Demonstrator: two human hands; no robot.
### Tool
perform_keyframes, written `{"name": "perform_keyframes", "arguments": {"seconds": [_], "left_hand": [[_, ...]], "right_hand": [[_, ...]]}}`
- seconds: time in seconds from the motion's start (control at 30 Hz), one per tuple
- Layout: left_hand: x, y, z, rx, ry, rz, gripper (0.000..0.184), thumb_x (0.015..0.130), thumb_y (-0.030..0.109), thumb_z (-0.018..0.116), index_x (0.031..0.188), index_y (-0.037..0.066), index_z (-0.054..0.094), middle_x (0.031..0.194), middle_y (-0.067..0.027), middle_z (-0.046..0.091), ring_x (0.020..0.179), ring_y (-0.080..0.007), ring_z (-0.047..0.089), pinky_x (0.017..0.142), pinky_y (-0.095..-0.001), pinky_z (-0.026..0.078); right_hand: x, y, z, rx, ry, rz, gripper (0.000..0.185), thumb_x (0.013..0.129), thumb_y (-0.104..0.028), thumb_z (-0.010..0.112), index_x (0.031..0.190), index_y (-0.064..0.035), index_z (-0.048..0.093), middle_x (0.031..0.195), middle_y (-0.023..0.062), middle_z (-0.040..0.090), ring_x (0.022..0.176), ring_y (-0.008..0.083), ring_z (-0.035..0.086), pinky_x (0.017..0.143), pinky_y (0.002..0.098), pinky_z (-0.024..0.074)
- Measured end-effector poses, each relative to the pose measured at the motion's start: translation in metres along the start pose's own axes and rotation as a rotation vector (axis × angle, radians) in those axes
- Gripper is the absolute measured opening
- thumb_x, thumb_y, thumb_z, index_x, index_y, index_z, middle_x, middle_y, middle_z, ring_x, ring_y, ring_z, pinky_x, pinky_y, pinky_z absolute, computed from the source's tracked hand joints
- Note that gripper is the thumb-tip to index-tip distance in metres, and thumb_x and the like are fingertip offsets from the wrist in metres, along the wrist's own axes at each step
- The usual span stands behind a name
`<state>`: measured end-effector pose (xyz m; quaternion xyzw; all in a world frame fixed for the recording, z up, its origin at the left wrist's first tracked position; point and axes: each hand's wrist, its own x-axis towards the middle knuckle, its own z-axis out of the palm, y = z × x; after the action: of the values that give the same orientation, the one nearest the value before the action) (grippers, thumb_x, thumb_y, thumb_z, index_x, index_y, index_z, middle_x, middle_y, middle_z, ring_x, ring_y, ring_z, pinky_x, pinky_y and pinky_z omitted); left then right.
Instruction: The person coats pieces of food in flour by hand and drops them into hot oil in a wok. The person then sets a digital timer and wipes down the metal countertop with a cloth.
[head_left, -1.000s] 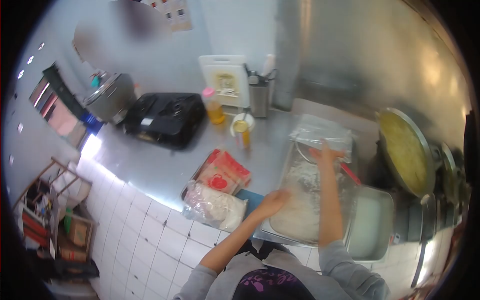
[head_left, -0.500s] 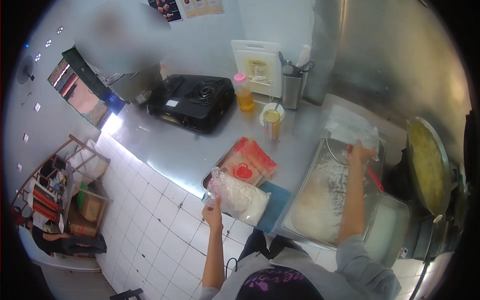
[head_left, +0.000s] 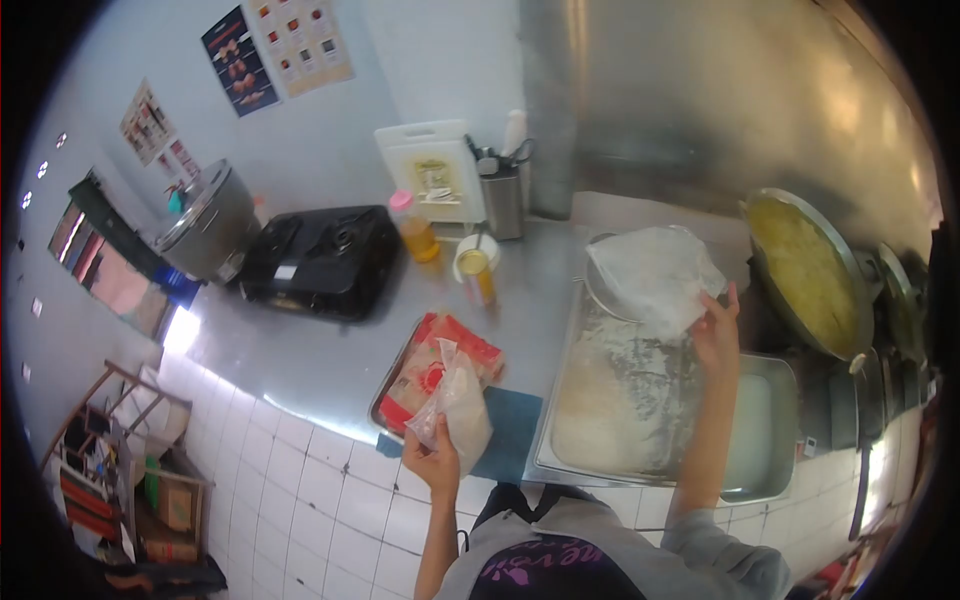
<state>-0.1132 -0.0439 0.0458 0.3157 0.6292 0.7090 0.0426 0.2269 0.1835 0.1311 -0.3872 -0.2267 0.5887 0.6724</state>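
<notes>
My left hand (head_left: 433, 458) pinches the clear plastic bag of white powder (head_left: 466, 415), which hangs at the counter's front edge. My right hand (head_left: 716, 335) grips one edge of a thin translucent plastic bag (head_left: 660, 275), spread over the far end of a metal tray (head_left: 547, 447). Inside the tray lies a layer of white powder (head_left: 610, 410). A round metal rim (head_left: 600, 297) sticks out from under the plastic bag, its rest hidden. Beneath the powder bag lie a red and cream packet (head_left: 478, 345) and a blue mat (head_left: 512, 430).
A black gas stove (head_left: 320, 265) and a large pot (head_left: 212, 225) stand to the left. Behind are a pink-capped bottle (head_left: 415, 232), a can (head_left: 479, 280), cutting boards (head_left: 440, 185) and a utensil holder (head_left: 503, 200). At right are a pan with yellow contents (head_left: 805, 270) and a metal basin (head_left: 765, 420).
My right hand has raised and spread the translucent plastic bag over the tray's far end. The powder bag in my left hand is lifted more upright. The view has shifted right.
</notes>
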Motion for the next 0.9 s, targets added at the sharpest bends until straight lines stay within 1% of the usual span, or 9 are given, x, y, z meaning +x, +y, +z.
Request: {"name": "perform_keyframes", "arguments": {"seconds": [0.17,0.23,0.27,0.37,0.4,0.47,0.57,0.73,0.9], "left_hand": [[0.033,0.018,0.002,0.167,-0.09,0.142,0.014,0.085,0.001,0.069,0.094,-0.007,0.062,0.084,-0.0128,0.064,0.078,-0.0171,0.059,0.07,-0.0303,0.048],[0.047,0.038,0.009,0.257,-0.167,0.154,0.013,0.083,0.002,0.07,0.084,-0.006,0.061,0.079,-0.0121,0.063,0.074,-0.0171,0.058,0.069,-0.0303,0.047],[0.056,0.051,0.02,0.202,-0.163,0.227,0.02,0.082,0.004,0.073,0.074,-0.004,0.056,0.07,-0.011,0.057,0.066,-0.015,0.053,0.061,-0.0291,0.043],[0.079,0.085,0.039,0.276,-0.299,0.273,0.01,0.087,0.005,0.069,0.087,-0.003,0.062,0.079,-0.004,0.064,0.073,-0.0087,0.056,0.066,-0.0233,0.045],[0.084,0.1,0.054,0.262,-0.317,0.282,0.01,0.087,0.005,0.069,0.087,-0.003,0.062,0.079,-0.004,0.064,0.073,-0.0087,0.056,0.066,-0.0233,0.045],[0.093,0.13,0.091,0.087,-0.323,0.446,0.031,0.08,0.008,0.076,0.069,-0.002,0.049,0.06,-0.0086,0.047,0.058,-0.0108,0.039,0.05,-0.028,0.031],[0.1,0.157,0.154,-0.065,-0.382,0.54,0.03,0.08,0.01,0.076,0.069,-0.001,0.05,0.059,-0.0073,0.047,0.057,-0.01,0.039,0.05,-0.0281,0.032],[0.084,0.197,0.265,-0.183,-0.458,0.578,0.026,0.082,0.016,0.073,0.073,-0.001,0.055,0.06,-0.0092,0.054,0.056,-0.0128,0.045,0.052,-0.0307,0.038],[0.051,0.179,0.38,-0.272,-0.49,0.537,0.027,0.08,0.019,0.073,0.072,0.0,0.057,0.061,-0.012,0.057,0.053,-0.0197,0.051,0.053,-0.0345,0.04]], "right_hand": [[-0.049,-0.021,-0.037,0.048,0.053,-0.045,0.089,0.085,-0.001,0.064,0.149,-0.0265,0.008,0.124,0.0106,0.052,0.085,0.0113,0.058,0.047,0.0172,0.0404],[-0.067,-0.023,-0.055,0.03,0.089,-0.041,0.09,0.086,-0.002,0.064,0.15,-0.0262,0.007,0.118,0.0097,0.056,0.077,0.0108,0.059,0.045,0.0185,0.0417],[-0.076,-0.021,-0.064,0.036,0.102,-0.056,0.09,0.086,-0.002,0.064,0.15,-0.0262,0.007,0.118,0.0097,0.056,0.077,0.0108,0.059,0.045,0.0185,0.0417],[-0.104,-0.014,-0.083,-0.036,0.106,-0.085,0.089,0.086,-0.002,0.063,0.15,-0.028,0.007,0.109,0.011,0.059,0.064,0.0108,0.058,0.042,0.0202,0.0419],[-0.115,-0.015,-0.084,-0.122,0.124,-0.062,0.088,0.087,-0.002,0.062,0.149,-0.0292,0.008,0.106,0.0122,0.06,0.06,0.0107,0.056,0.04,0.0212,0.0417],[-0.131,-0.011,-0.091,-0.2,0.137,-0.034,0.086,0.088,-0.001,0.06,0.148,-0.0321,0.008,0.102,0.0158,0.06,0.055,0.0114,0.054,0.038,0.023,0.0415],[-0.148,0.0,-0.097,-0.261,0.127,-0.063,0.086,0.088,0.0,0.059,0.148,-0.0312,0.006,0.101,0.0154,0.06,0.056,0.0122,0.055,0.038,0.0229,0.0417],[-0.169,0.018,-0.105,-0.274,0.124,-0.075,0.087,0.088,0.004,0.055,0.148,-0.027,0.0,0.123,0.0231,0.055,0.065,0.0154,0.059,0.039,0.0225,0.0451],[-0.183,0.031,-0.11,-0.279,0.13,-0.067,0.088,0.088,0.003,0.056,0.147,-0.0259,-0.003,0.121,0.0242,0.055,0.068,0.0168,0.062,0.04,0.0231,0.0466]]}}
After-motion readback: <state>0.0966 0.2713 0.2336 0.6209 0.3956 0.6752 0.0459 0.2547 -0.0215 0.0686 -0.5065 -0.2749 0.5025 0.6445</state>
